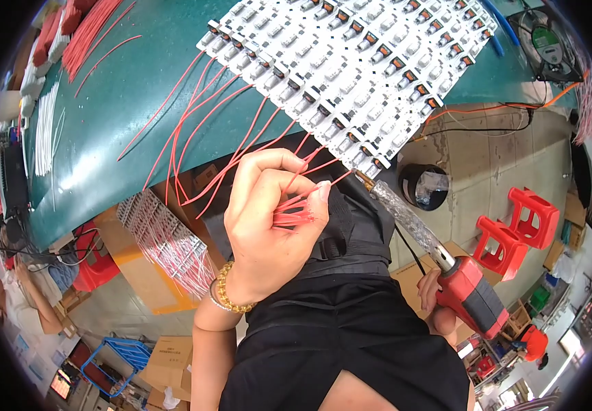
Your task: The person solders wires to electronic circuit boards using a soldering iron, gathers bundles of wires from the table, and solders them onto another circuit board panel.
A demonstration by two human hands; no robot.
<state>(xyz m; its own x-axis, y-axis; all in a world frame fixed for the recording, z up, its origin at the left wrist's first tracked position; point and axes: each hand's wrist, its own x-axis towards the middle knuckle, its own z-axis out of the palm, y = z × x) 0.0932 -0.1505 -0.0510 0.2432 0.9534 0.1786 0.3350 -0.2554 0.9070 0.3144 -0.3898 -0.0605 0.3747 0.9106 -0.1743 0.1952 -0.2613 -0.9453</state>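
My left hand [263, 226] is closed round a bunch of short red wires [292, 214], their ends showing between thumb and fingers. From its fingertips one wire runs to the near corner of a white circuit-board panel [337, 75] covered with rows of small metal connectors. Several attached red wires [193, 130] hang from the panel's near edge. In my right hand [436, 301] is a red and black soldering iron [474, 294]. Its tip points up-left and meets the near corner beside that wire's end; whether it touches the metal I cannot tell. My right fingers are partly hidden behind the handle.
The panel lies on a green table [97, 137] and overhangs its front edge. Loose red wires [94, 34] and white wires [46, 130] lie at the left. Wired boards rest on a carton [131, 274] below. A black bin [425, 186] and red stools [515, 226] stand right.
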